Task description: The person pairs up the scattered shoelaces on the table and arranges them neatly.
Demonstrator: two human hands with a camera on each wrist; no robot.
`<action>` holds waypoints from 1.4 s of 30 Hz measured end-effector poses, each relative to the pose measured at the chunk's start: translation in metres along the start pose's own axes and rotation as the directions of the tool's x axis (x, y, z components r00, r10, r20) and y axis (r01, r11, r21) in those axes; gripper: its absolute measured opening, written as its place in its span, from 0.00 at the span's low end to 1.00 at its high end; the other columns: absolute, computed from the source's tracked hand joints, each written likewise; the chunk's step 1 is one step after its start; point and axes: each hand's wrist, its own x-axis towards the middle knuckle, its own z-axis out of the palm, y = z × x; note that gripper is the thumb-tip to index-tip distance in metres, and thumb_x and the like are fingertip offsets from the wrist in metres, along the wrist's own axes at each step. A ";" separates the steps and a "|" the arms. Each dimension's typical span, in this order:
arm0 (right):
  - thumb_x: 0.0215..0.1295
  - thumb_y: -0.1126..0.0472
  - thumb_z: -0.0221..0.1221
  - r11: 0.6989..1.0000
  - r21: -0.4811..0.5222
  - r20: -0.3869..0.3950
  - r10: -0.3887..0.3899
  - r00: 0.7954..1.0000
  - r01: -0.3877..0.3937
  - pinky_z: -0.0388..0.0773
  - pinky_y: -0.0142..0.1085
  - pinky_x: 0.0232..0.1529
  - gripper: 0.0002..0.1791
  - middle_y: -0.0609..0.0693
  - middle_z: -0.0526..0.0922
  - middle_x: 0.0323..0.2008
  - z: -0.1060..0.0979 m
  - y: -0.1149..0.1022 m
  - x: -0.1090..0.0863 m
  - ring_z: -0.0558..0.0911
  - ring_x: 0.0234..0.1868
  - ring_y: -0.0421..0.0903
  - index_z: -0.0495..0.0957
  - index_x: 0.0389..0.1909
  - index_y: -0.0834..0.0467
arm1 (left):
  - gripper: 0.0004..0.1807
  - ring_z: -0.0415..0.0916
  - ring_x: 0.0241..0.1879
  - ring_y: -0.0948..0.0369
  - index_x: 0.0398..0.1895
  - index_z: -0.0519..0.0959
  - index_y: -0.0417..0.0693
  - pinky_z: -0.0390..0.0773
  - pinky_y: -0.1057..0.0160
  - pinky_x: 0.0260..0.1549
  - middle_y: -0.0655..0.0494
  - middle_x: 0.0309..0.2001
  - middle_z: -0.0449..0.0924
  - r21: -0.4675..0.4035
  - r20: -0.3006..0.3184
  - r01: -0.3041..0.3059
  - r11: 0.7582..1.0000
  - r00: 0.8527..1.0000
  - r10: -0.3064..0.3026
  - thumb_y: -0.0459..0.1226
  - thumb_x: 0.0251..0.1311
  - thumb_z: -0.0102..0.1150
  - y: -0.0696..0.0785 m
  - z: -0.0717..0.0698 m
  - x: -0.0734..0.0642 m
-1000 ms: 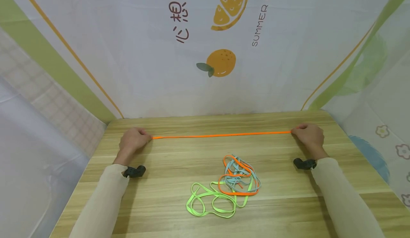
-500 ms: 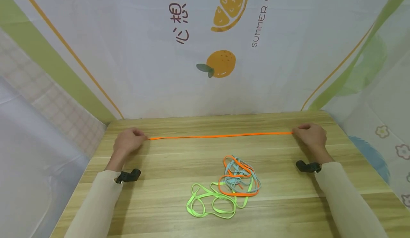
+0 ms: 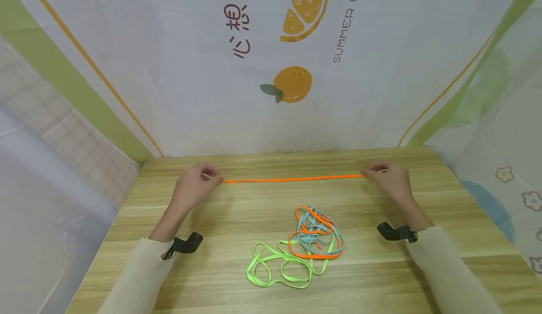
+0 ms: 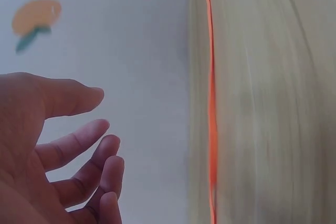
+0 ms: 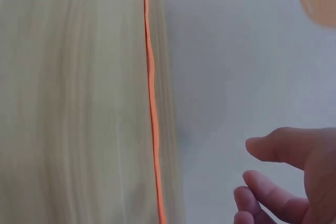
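On the pale wood-grain table [image 3: 211,271], near its far edge: flat orange fabric lace [image 3: 292,179], nearly straight

Left hand [image 3: 197,184] and right hand [image 3: 388,180] grip nothing, thumbs parted from fingers. Probably best: lift both clear without dragging the lace. White printed cloth [image 3: 199,79] walls the back; room lies in front, before tangled lime-orange-blue laces [image 3: 317,256].

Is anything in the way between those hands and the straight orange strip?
Nothing visible. The left hand and right hand are by opposite ends of the orange strip, and the wrist views show nothing between. The tangled laces lie on its near side, out of the way.
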 end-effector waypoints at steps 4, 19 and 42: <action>0.73 0.53 0.72 0.998 0.016 0.060 -0.067 0.996 0.066 0.79 0.41 0.35 0.16 0.59 0.90 0.45 0.016 -0.022 -0.011 0.84 0.40 0.52 0.91 0.48 0.62 | 0.15 0.87 0.49 0.48 0.52 0.88 0.44 0.84 0.46 0.44 0.49 0.49 0.89 -0.006 0.007 -0.063 0.998 0.998 0.063 0.45 0.73 0.69 0.021 0.015 -0.008; 0.68 0.58 0.74 0.983 0.089 0.254 -0.179 0.950 0.162 0.78 0.41 0.33 0.07 0.47 0.89 0.36 0.072 -0.078 -0.047 0.80 0.31 0.45 0.92 0.40 0.58 | 0.06 0.85 0.42 0.58 0.43 0.89 0.51 0.84 0.53 0.42 0.60 0.41 0.88 -0.100 0.136 -0.139 0.985 0.979 0.152 0.41 0.70 0.73 0.071 0.082 -0.026; 0.64 0.61 0.74 0.985 0.123 0.383 -0.161 0.910 0.122 0.78 0.40 0.29 0.06 0.45 0.88 0.32 0.100 -0.089 -0.047 0.81 0.28 0.44 0.93 0.39 0.58 | 0.03 0.82 0.35 0.63 0.39 0.88 0.52 0.81 0.60 0.35 0.64 0.34 0.86 -0.127 0.227 -0.169 0.977 0.954 0.195 0.40 0.69 0.72 0.091 0.117 -0.022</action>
